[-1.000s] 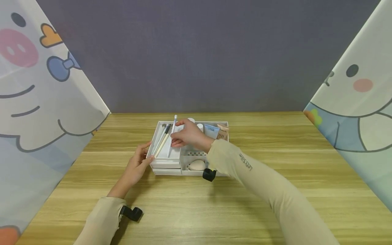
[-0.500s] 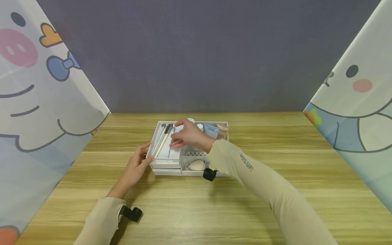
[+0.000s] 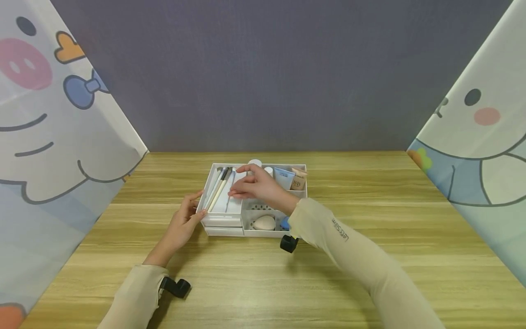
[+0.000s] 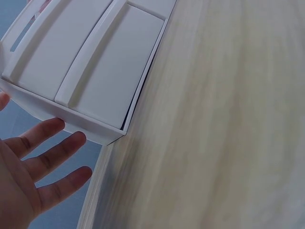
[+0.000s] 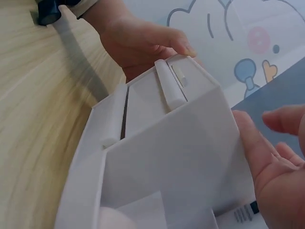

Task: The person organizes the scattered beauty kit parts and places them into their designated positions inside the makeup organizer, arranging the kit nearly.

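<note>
A white makeup organizer (image 3: 223, 220) stands on the wooden table, with several makeup brushes (image 3: 216, 191) lying in its upper left tray. A slim white-and-blue stick (image 3: 227, 204), perhaps a brush, lies in that tray's right part, partly behind my right fingers. My right hand (image 3: 265, 186) hovers over the tray's right edge; its thumb and fingers stand apart with nothing between them in the right wrist view. My left hand (image 3: 182, 224) rests against the organizer's left side, thumb at the front corner (image 5: 183, 47). Its other fingers (image 4: 59, 152) are extended near the side wall.
Right of the tray, the organizer holds white-capped containers (image 3: 255, 162), a blue tube (image 3: 283, 177) and a BB cream tube (image 3: 298, 182). A beige makeup sponge (image 3: 264, 223) and a blue item (image 3: 285, 223) sit in the front compartments. Drawers (image 4: 114, 62) form its left front.
My right hand has lowered the slim stick into the tray and let it go, then shifted slightly right. The blue item in front has come into view. My left hand has stayed put.
</note>
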A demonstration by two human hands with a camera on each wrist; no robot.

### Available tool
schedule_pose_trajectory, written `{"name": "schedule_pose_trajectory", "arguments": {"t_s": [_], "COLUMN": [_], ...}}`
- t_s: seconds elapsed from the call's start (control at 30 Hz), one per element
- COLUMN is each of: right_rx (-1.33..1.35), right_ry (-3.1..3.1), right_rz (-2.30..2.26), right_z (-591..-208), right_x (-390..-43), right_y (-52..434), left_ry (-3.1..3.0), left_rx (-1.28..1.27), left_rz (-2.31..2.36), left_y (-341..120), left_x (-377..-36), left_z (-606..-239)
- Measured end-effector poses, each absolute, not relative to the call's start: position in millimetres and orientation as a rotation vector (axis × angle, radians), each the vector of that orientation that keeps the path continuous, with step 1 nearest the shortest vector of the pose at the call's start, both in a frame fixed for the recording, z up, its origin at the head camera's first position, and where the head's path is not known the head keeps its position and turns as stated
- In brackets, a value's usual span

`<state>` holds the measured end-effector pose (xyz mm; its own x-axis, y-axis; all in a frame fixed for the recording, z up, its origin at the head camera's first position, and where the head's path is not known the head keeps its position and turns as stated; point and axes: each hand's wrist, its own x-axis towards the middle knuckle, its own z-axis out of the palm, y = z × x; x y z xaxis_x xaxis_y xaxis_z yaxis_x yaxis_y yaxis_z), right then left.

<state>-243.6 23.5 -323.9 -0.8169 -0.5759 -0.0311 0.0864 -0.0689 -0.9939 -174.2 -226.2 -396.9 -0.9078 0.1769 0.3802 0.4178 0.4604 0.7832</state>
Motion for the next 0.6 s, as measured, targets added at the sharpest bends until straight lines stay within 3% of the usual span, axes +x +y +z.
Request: {"name": "schedule_pose_trajectory", "arguments": {"t_s": [0.6], "right_rx": [-0.726], "right_ry": [1.849], "right_rz": [-1.863], "right_z": [-332.8], "right_x": [-222.0], "right_y": [115.7], "left_ry": [-2.545], "left_rx": [-0.523], "left_rz": [-1.337], "left_y": [-228.0], "left_x": [-168.9], "left_z": [-393.1]}}
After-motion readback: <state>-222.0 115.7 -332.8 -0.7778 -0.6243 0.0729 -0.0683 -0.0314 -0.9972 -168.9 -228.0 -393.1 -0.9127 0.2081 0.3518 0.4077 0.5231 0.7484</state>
